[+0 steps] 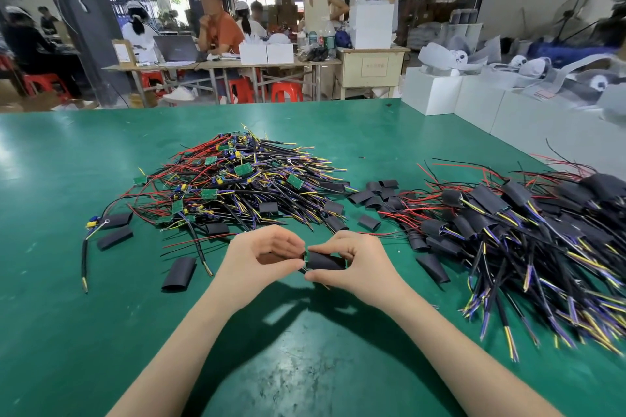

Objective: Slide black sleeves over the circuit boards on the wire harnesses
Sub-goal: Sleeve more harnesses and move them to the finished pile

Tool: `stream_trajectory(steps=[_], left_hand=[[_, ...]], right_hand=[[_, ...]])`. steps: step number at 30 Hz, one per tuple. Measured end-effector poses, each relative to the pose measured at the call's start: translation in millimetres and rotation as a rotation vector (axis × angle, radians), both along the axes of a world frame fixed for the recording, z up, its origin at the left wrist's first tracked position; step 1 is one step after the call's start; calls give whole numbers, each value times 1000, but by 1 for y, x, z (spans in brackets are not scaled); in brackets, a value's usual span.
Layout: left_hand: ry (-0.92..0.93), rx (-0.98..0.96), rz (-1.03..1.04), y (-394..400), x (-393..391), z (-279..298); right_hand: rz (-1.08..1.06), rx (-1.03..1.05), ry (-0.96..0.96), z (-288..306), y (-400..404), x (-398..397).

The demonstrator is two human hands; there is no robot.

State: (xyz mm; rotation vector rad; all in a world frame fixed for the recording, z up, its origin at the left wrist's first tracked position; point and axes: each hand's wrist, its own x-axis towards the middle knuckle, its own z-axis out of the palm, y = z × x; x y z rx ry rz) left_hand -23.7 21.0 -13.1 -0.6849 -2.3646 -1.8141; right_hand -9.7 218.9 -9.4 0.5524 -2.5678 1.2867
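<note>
A green table (pixel 84 332) bears bare harnesses (pixel 230 186), sleeved harnesses (pixel 528 223) and loose black sleeves (pixel 179 272).

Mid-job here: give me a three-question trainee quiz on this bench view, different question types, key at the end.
1. True or false: the pile of sleeved harnesses lies on the person's right.
2. Which hand grips the black sleeve being fitted? A left hand B right hand
3. Fill in: a green ___ edge shows at the sleeve's left opening.

Key: 1 true. 2 B; the left hand holds the harness end at the sleeve's mouth. 3 circuit board.
</note>
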Motion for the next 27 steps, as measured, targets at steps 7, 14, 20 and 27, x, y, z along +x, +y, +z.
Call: stream_trajectory(steps=[7, 14, 20, 27], left_hand=[[-40, -15, 13, -4, 0, 2], [-18, -47, 82, 0, 0, -3], [76, 23, 154, -11, -2, 14], [47, -609, 914, -77, -6, 29]], right_hand=[[15, 37, -11, -2, 2, -1], [24, 16, -52, -4, 11, -4], [-73, -55, 100, 15, 15, -1], [-829, 129, 507, 77, 115, 9]])
